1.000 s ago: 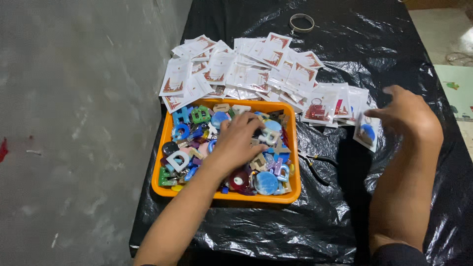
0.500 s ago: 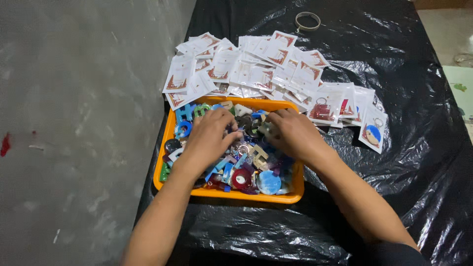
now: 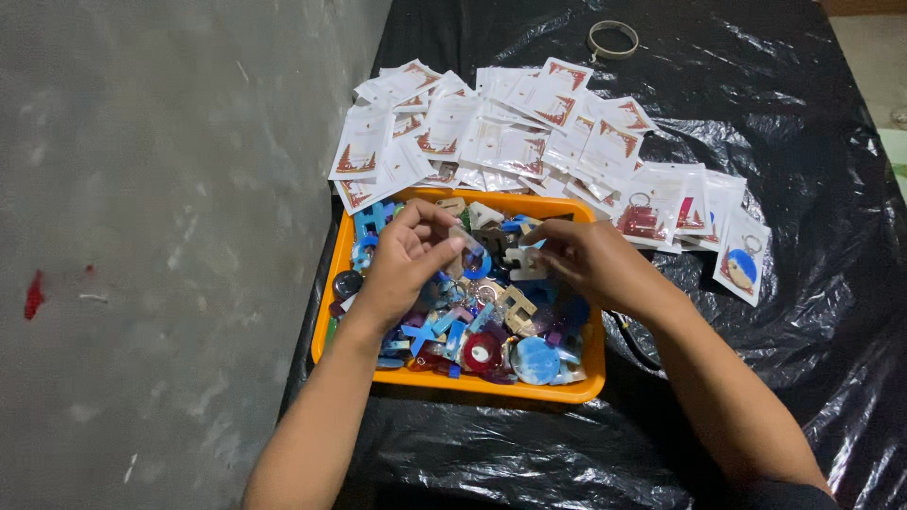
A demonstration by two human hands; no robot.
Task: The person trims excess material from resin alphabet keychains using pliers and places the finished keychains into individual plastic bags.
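- Spread over the whole work surface: a black plastic sheet [image 3: 756, 378], crinkled and shiny, probably laid down to protect the table below. To its left, a bare grey floor [image 3: 142, 236] with a small red spot.
- Fanned out beyond the tray in overlapping rows: many small white packets with red print [image 3: 510, 132], lying flat. At the right end of the row, filled packets [image 3: 652, 203] with a keyring inside each, set apart from the flat ones, seemingly to keep the two kinds separate.
- Placed just in front of the person: an orange plastic tray [image 3: 576, 382], low-walled, keeping a loose heap of resin keychains [image 3: 472, 326] together; letters, discs and puzzle shapes in blue, red and clear.
- Raised over the left half of the tray: the left hand [image 3: 402, 269], fingers curled and pinching a small clear keychain piece [image 3: 463, 250] just above the heap.
- Reaching in from the right: the right hand [image 3: 590, 264], fingers bent down onto a pale puzzle-shaped keychain [image 3: 524, 263] at the top of the heap; touching for sure, but cannot tell whether really gripped.
- Far off at the top edge, well apart from the rest: a roll of tape [image 3: 614, 40].
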